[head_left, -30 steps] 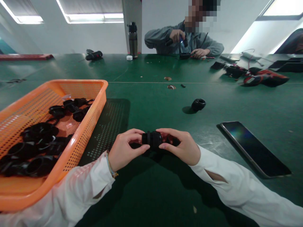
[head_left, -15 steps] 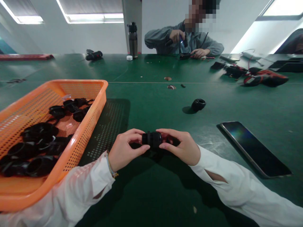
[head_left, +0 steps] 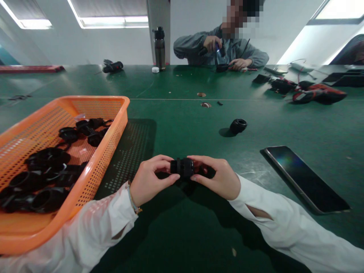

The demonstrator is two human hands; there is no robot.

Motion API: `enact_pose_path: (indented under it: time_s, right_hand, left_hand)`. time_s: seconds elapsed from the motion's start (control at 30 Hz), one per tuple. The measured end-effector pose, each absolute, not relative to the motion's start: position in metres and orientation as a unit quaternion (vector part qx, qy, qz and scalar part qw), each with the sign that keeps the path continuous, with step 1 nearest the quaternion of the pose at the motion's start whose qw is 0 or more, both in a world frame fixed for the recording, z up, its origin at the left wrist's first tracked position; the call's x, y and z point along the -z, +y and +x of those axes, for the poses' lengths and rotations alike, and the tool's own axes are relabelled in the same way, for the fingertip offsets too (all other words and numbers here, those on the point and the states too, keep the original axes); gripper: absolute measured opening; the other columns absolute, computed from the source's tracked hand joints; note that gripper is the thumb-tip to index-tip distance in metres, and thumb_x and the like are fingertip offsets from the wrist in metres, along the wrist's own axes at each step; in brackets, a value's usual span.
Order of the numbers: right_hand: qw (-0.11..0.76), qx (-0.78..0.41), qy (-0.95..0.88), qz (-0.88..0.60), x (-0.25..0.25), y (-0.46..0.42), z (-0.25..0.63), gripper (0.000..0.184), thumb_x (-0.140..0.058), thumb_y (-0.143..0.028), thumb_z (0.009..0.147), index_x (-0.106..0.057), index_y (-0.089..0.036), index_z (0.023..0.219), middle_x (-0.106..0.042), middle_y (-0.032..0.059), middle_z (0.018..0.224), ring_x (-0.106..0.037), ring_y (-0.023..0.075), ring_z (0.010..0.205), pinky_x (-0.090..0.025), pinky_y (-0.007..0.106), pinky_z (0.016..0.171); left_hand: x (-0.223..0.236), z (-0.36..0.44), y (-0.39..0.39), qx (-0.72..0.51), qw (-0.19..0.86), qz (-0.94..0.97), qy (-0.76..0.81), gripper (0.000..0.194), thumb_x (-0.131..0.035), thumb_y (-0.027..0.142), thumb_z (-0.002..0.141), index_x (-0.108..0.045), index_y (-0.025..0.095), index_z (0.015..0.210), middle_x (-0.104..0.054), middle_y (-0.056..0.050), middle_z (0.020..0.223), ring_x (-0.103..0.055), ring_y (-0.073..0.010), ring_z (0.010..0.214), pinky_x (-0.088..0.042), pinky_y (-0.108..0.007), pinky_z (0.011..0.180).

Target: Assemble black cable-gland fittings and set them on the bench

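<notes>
My left hand (head_left: 155,173) pinches the left end of a black cylindrical threaded fitting (head_left: 182,167) between thumb and fingers. On its right end, the thumb and fingers of my right hand (head_left: 217,175) are closed around the wider ribbed part. The fitting lies level, a little above the green table (head_left: 176,235). A short black ring-shaped nut (head_left: 238,126) rests beyond my right hand, its opening showing.
At the left stands an orange perforated basket (head_left: 98,167) with several black fittings inside. A phone (head_left: 305,178) lies to the right. Across the table a person in a grey jacket (head_left: 193,47) handles a tool. A bottle (head_left: 159,49) and cabled parts (head_left: 284,86) are farther back.
The fitting's right part has turned slightly, so its ribs show more clearly. My right fingers have shifted a little; my left hand stays put.
</notes>
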State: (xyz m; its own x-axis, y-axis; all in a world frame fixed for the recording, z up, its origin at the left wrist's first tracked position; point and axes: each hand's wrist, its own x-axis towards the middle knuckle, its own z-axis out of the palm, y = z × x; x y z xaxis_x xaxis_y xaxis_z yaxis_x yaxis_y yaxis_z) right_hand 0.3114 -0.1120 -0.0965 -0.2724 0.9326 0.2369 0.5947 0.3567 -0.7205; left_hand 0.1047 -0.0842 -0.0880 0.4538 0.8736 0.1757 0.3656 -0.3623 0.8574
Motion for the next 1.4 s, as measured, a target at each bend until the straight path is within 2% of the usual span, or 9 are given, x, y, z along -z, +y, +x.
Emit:
enact_pose_path:
  time_s: [0.43, 0.57, 0.67, 0.83, 1.03, 1.4]
  right_hand:
    - [0.325, -0.239, -0.764, -0.504, 0.097, -0.1121, 0.3111, 0.038, -0.062, -0.026, 0.074, -0.063, -0.018, 0.111, -0.071, 0.0052, 0.085, -0.065, 0.0171, 0.069, -0.051, 0.029, 0.065]
    - [0.327, -0.24, -0.765, -0.501, 0.0977, -0.1125, 0.3105, 0.038, -0.062, -0.025, 0.073, -0.063, -0.016, 0.11, -0.072, 0.0072, 0.088, -0.066, 0.019, 0.074, -0.051, 0.03, 0.067]
    - [0.341, -0.259, -0.754, -0.498, 0.0971, -0.1131, 0.31, 0.039, -0.061, -0.023, 0.072, -0.059, -0.018, 0.112, -0.072, 0.0046, 0.088, -0.066, 0.0172, 0.074, -0.051, 0.028, 0.067]
    - [0.366, -0.304, -0.729, -0.493, 0.0945, -0.1147, 0.3086, 0.04, -0.061, -0.02, 0.071, -0.05, -0.021, 0.109, -0.071, -0.0002, 0.077, -0.064, 0.0134, 0.063, -0.05, 0.024, 0.059]
    - [0.376, -0.294, -0.732, -0.486, 0.0947, -0.1147, 0.3077, 0.029, -0.061, -0.02, 0.071, -0.051, -0.023, 0.098, -0.07, -0.0006, 0.074, -0.064, 0.0132, 0.063, -0.05, 0.024, 0.06]
    - [0.37, -0.3, -0.734, -0.484, 0.0948, -0.1138, 0.3082, 0.028, -0.06, -0.021, 0.073, -0.052, -0.021, 0.1, -0.071, -0.0005, 0.073, -0.065, 0.013, 0.061, -0.049, 0.024, 0.058]
  left_hand:
    - [0.0873, 0.1051, -0.0846, -0.33, 0.397, 0.754, 0.407, 0.007, -0.066, 0.019, 0.068, -0.067, 0.013, 0.064, -0.066, -0.006, 0.087, -0.063, -0.0136, 0.073, -0.052, -0.021, 0.065]
    - [0.0871, 0.1048, -0.0842, -0.33, 0.398, 0.754, 0.406, 0.007, -0.066, 0.018, 0.068, -0.068, 0.013, 0.064, -0.065, -0.007, 0.087, -0.063, -0.0134, 0.072, -0.052, -0.021, 0.065]
    - [0.0863, 0.105, -0.0843, -0.326, 0.398, 0.754, 0.408, 0.007, -0.066, 0.018, 0.068, -0.067, 0.013, 0.064, -0.066, -0.007, 0.087, -0.063, -0.0138, 0.073, -0.053, -0.021, 0.065]
    - [0.0856, 0.1054, -0.0843, -0.322, 0.392, 0.758, 0.41, 0.007, -0.066, 0.019, 0.068, -0.067, 0.013, 0.065, -0.066, -0.007, 0.087, -0.064, -0.0145, 0.074, -0.052, -0.023, 0.067]
    - [0.0867, 0.1047, -0.0848, -0.32, 0.392, 0.758, 0.411, 0.007, -0.066, 0.019, 0.069, -0.067, 0.014, 0.064, -0.066, -0.007, 0.088, -0.064, -0.0147, 0.074, -0.052, -0.022, 0.066]
    - [0.0867, 0.1047, -0.0851, -0.323, 0.397, 0.756, 0.408, 0.007, -0.066, 0.018, 0.069, -0.067, 0.013, 0.064, -0.066, -0.007, 0.088, -0.064, -0.0147, 0.075, -0.053, -0.022, 0.067]
